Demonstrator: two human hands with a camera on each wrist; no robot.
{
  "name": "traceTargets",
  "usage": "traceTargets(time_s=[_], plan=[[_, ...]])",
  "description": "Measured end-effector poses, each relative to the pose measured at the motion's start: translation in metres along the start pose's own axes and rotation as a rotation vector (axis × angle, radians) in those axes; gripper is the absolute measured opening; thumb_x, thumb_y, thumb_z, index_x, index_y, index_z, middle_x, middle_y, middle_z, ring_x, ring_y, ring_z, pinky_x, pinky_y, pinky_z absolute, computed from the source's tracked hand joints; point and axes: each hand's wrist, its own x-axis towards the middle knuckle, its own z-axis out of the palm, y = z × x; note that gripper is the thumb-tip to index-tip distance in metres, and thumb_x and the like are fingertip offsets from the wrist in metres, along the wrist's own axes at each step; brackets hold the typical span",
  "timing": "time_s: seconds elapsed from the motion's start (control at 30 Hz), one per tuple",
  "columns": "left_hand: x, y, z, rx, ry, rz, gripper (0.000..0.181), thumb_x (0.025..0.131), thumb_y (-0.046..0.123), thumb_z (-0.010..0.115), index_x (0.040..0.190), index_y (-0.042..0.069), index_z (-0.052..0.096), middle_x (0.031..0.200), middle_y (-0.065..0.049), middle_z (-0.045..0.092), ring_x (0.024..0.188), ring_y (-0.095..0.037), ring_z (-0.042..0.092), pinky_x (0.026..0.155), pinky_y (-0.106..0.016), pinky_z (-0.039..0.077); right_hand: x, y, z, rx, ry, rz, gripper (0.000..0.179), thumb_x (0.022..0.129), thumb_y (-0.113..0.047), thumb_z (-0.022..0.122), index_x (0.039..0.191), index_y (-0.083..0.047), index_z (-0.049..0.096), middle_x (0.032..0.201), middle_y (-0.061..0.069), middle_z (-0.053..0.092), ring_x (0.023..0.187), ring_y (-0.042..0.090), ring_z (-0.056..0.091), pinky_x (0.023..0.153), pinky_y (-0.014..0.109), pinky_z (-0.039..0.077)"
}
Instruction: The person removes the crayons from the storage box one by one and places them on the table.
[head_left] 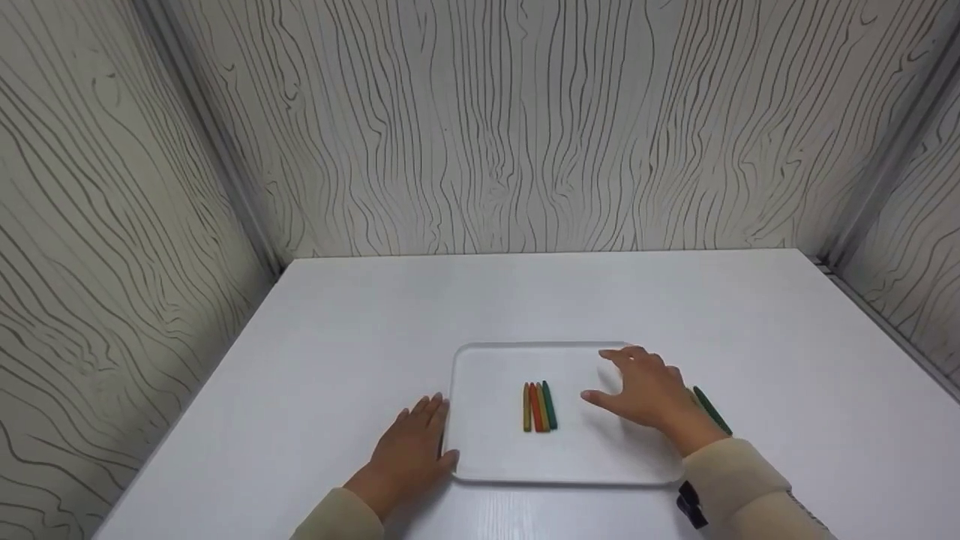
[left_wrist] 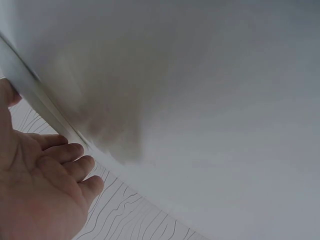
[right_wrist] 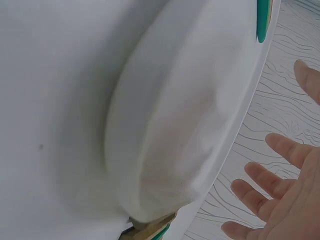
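White table (head_left: 375, 322): left hand (head_left: 409, 454), fingers extended, touches the tray (head_left: 491, 454), presumably steadying it; right hand (head_left: 645, 390), fingers spread wide and empty, hovers above; four crayons (head_left: 535, 409) lie between both hands' fingertips

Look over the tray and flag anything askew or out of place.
One mild oddity: a green crayon and a yellowish one lie outside the tray, beside the right hand, apart from the four crayons grouped inside. They may simply be set aside. No spill or damage shows.
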Motion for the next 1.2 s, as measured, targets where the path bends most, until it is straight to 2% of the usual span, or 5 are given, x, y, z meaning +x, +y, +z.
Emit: traceTargets(time_s=[0.27, 0.5, 0.67, 1.03, 1.2], plan=[[0.000, -0.001, 0.002, 0.001, -0.005, -0.002, 0.072, 0.093, 0.040, 0.053, 0.145, -0.005, 0.032, 0.150, -0.018, 0.032, 0.138, -0.036, 0.027, 0.110, -0.052, 0.023, 0.002, -0.013, 0.011, 0.002, -0.012, -0.032, 0.072, 0.079, -0.058, 0.067, 0.130, -0.008, 0.058, 0.128, 0.019, 0.053, 0.117, 0.041, 0.047, 0.092, 0.064, 0.037], [-0.003, 0.003, -0.003, -0.092, -0.019, -0.019, 0.071, 0.093, 0.037, 0.053, 0.145, -0.005, 0.031, 0.151, -0.018, 0.029, 0.139, -0.035, 0.023, 0.111, -0.053, 0.019, 0.004, -0.021, 0.019, 0.005, -0.027, -0.055, 0.069, 0.078, -0.057, 0.068, 0.129, -0.010, 0.059, 0.125, 0.017, 0.054, 0.114, 0.040, 0.049, 0.089, 0.059, 0.039], [-0.003, 0.003, -0.003, -0.067, -0.005, -0.016, 0.071, 0.092, 0.037, 0.054, 0.145, -0.005, 0.032, 0.150, -0.018, 0.031, 0.138, -0.036, 0.026, 0.111, -0.053, 0.021, 0.005, -0.027, 0.024, 0.003, -0.040, -0.064, 0.067, 0.078, -0.055, 0.069, 0.127, -0.010, 0.060, 0.125, 0.017, 0.055, 0.114, 0.039, 0.049, 0.090, 0.058, 0.039], [-0.001, -0.001, 0.001, -0.031, 0.005, -0.009, 0.070, 0.093, 0.037, 0.053, 0.145, -0.005, 0.033, 0.150, -0.018, 0.032, 0.138, -0.035, 0.027, 0.111, -0.050, 0.023, 0.008, -0.037, 0.034, -0.040, -0.046, -0.099, 0.059, 0.077, -0.054, 0.071, 0.120, -0.015, 0.065, 0.119, 0.013, 0.056, 0.109, 0.036, 0.051, 0.082, 0.055, 0.042], [-0.001, -0.001, 0.001, -0.032, 0.005, -0.009, 0.070, 0.094, 0.037, 0.053, 0.145, -0.004, 0.032, 0.150, -0.017, 0.032, 0.138, -0.034, 0.027, 0.111, -0.050, 0.023, 0.010, -0.040, 0.036, -0.003, -0.065, -0.106, 0.052, 0.077, -0.050, 0.073, 0.117, -0.016, 0.067, 0.115, 0.011, 0.056, 0.107, 0.034, 0.050, 0.080, 0.052, 0.040]])
